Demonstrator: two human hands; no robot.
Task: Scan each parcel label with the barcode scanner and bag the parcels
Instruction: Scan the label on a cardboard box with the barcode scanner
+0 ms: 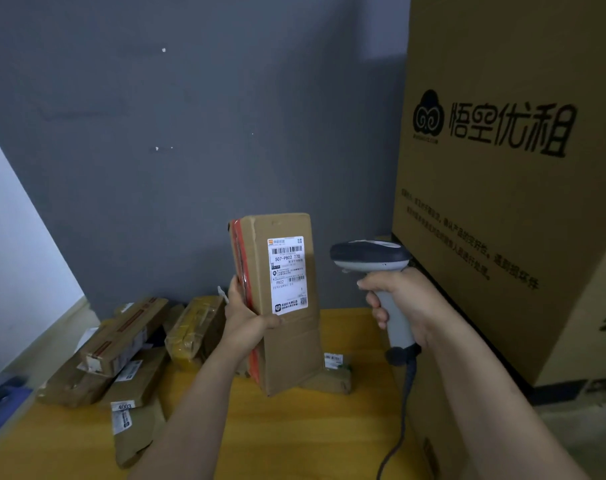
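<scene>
Your 2 arms come up from the bottom of the view bare, with no sleeve showing anywhere along either forearm. Your left hand [247, 318] wears no glove, ring or watch, and its wrist is uncovered. Your right hand [403, 301] is equally bare, fingers and wrist without any band or covering. Both forearms look smooth and unmarked in this dim light

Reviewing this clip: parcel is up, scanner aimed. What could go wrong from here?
1. The left hand pinches the tall parcel only at its edge; it could tip or slip.
2. The label is angled toward the camera, so the barcode scanner in the right hand may misread.
3. Its cable could snag on the table edge.
</scene>
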